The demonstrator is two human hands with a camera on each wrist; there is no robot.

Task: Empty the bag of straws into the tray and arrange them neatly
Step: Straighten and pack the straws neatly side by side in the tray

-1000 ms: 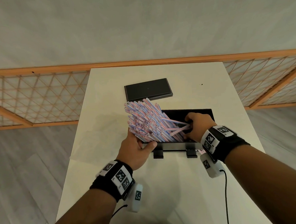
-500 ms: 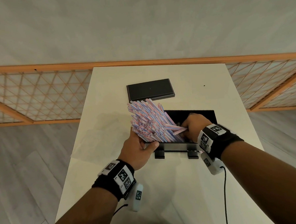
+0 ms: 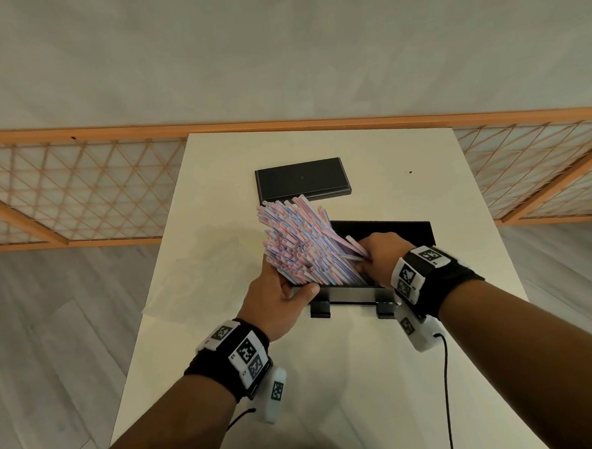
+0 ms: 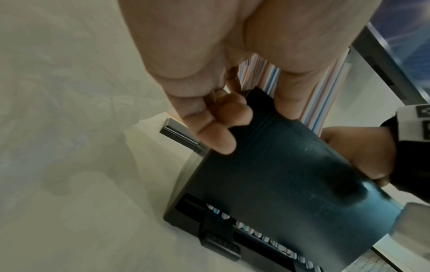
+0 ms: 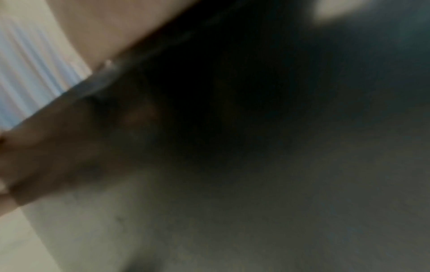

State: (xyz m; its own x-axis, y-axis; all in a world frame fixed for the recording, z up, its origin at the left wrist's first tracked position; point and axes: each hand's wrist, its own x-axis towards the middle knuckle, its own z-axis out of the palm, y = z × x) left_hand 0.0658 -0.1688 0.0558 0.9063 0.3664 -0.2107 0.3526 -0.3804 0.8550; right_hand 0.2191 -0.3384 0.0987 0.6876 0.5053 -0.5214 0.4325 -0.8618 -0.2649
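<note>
A thick bundle of pink, blue and white striped straws (image 3: 295, 238) leans up and to the left out of the black tray (image 3: 394, 228). My left hand (image 3: 281, 293) grips the bundle at the tray's front left corner, thumb across the front wall. In the left wrist view the straws (image 4: 270, 73) run between its fingers (image 4: 221, 139) and thumb, above the tray (image 4: 291, 174). My right hand (image 3: 380, 254) is inside the tray, fingers curled on a few loose straws held against the bundle's right side. The right wrist view is dark and blurred.
An empty clear plastic bag (image 3: 184, 278) lies flat on the white table (image 3: 364, 375) left of the tray. A black lid (image 3: 302, 181) lies behind the straws. The table's edges drop to a grey floor on both sides, and a wooden lattice rail runs behind.
My right hand has moved left inside the tray, bringing the loose straws against the bundle. My left hand keeps its grip at the same corner.
</note>
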